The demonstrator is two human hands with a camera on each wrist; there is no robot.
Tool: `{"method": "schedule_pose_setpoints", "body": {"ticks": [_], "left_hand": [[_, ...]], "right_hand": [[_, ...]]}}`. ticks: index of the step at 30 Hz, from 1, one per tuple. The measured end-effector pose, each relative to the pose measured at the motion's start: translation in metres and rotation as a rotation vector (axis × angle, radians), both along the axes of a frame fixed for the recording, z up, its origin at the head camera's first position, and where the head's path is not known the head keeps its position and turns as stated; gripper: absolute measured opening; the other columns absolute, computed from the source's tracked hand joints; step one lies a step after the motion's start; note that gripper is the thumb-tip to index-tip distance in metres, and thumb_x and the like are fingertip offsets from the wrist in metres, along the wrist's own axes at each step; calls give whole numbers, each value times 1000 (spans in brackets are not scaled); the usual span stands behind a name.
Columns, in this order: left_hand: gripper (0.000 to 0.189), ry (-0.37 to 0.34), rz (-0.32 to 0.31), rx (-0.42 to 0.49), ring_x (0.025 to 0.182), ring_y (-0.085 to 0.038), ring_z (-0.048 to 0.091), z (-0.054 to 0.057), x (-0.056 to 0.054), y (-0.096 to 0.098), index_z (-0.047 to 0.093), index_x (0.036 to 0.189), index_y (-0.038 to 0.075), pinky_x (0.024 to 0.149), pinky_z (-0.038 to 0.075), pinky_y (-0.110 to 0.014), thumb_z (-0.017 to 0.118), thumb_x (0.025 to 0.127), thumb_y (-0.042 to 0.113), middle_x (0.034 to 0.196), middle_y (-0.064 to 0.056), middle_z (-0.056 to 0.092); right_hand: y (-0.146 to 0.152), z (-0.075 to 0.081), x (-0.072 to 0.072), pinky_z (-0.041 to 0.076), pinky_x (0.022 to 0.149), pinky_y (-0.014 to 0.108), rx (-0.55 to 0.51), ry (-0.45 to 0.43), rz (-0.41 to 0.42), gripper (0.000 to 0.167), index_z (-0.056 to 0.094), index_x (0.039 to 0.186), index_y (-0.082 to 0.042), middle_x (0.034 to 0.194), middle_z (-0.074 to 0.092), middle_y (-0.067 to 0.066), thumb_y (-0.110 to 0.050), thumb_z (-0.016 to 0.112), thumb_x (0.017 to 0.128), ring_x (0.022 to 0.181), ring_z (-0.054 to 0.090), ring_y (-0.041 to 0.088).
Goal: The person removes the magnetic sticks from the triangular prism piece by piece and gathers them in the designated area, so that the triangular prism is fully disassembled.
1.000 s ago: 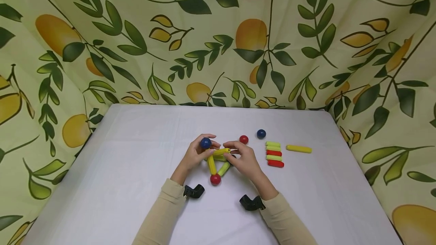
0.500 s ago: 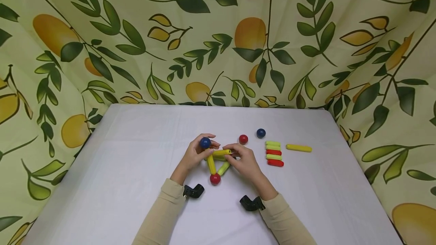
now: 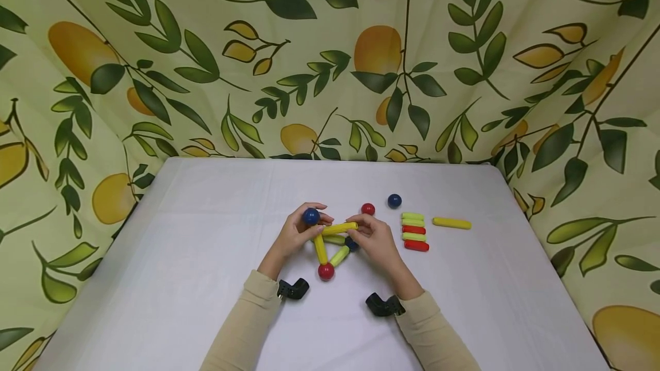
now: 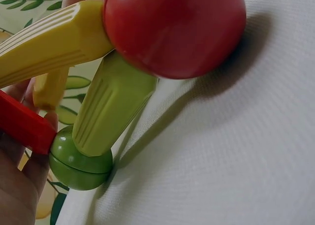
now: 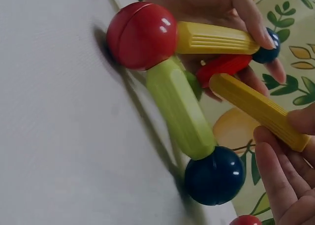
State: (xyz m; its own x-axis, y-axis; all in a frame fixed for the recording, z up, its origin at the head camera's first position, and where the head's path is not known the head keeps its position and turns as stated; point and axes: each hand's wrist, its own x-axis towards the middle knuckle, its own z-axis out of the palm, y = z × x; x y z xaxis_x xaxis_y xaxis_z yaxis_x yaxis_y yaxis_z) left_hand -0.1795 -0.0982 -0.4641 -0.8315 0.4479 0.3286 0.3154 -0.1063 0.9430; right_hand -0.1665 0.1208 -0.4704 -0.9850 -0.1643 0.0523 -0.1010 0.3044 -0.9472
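My left hand (image 3: 292,235) holds a toy frame of sticks and balls near its raised blue ball (image 3: 311,216). A yellow stick (image 5: 219,38) slopes from that ball down to a red ball (image 5: 142,35) on the table. Light green sticks (image 5: 179,109) make up the base, joining the red ball, a second blue ball (image 5: 215,176) and a green ball (image 4: 81,158). A red stick (image 4: 24,124) rises from the green ball. Between thumb and fingers my right hand (image 3: 376,240) pinches one end of another yellow stick (image 5: 258,109); its other end points toward the frame.
Right of the hands lie a loose red ball (image 3: 368,209), a loose blue ball (image 3: 394,201), a row of short green and red sticks (image 3: 414,230) and a longer yellow stick (image 3: 451,223). A patterned curtain (image 3: 330,73) hangs behind the white-covered table (image 3: 216,199).
My right hand has shifted slightly right, and the yellow stick it pinches now reaches further right. More of the base's blue ball shows below it. My left hand stays in place.
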Motion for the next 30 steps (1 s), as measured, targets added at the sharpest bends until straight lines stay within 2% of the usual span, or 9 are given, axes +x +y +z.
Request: {"method": "schedule_pose_setpoints", "body": {"ticks": [4, 7, 11, 13, 18, 24, 26, 30], "left_hand": [[38, -10, 12, -10, 104, -47, 57, 2, 0, -1, 43, 125, -14, 93, 49, -22, 50, 87, -14, 109, -40, 57], [38, -10, 12, -8, 103, -46, 58, 0, -1, -1, 43, 124, -14, 92, 50, -23, 50, 87, -14, 109, -40, 57], [39, 1, -3, 10, 103, -47, 58, -12, -6, -2, 42, 125, -14, 92, 50, -24, 49, 87, -16, 109, -40, 57], [40, 10, -10, 17, 103, -45, 58, -19, -9, -2, 41, 126, -13, 92, 50, -24, 49, 87, -16, 109, -39, 57], [40, 23, -8, 24, 103, -36, 62, -28, -13, -3, 41, 127, -12, 93, 50, -26, 51, 88, -11, 109, -35, 60], [40, 12, -2, 14, 103, -24, 64, -28, -13, -3, 44, 127, -7, 94, 50, -27, 57, 90, 3, 109, -32, 61], [42, 3, 0, 11, 103, -22, 64, -28, -13, -3, 44, 127, -8, 94, 50, -27, 58, 90, 6, 109, -32, 61], [41, -3, -2, 17, 102, -21, 64, -28, -13, -4, 45, 127, -6, 94, 50, -27, 58, 90, 5, 109, -32, 61]], "right_hand": [[7, 2, -4, 54, 84, 24, -24, -20, -32, 23, 65, 111, -5, 112, 65, 14, -10, 66, 88, 98, 67, 23], [14, 11, -3, 53, 87, 26, -21, -10, -30, 27, 63, 115, -1, 116, 64, 17, -9, 65, 89, 102, 65, 28], [27, 26, 2, 53, 87, 26, -17, 4, -20, 30, 60, 116, 6, 119, 61, 23, -3, 64, 89, 106, 63, 34], [37, 27, 2, 53, 84, 22, -13, 21, -23, 29, 60, 115, 7, 118, 60, 23, -2, 63, 88, 104, 63, 34], [74, 11, -2, 53, 73, 13, 18, 48, -70, 30, 60, 116, 2, 115, 63, 21, -9, 65, 89, 97, 66, 17], [121, 6, 3, 52, 77, 14, 45, 52, -156, 35, 57, 120, 4, 119, 60, 23, -15, 63, 91, 92, 62, -5], [137, 5, 6, 52, 77, 12, 43, 79, -189, 35, 57, 119, 5, 115, 63, 16, -14, 63, 91, 90, 62, -7], [167, 0, 12, 52, 74, 10, 25, 107, -259, 36, 56, 119, 9, 102, 65, -10, -11, 64, 90, 87, 62, -9]]}}
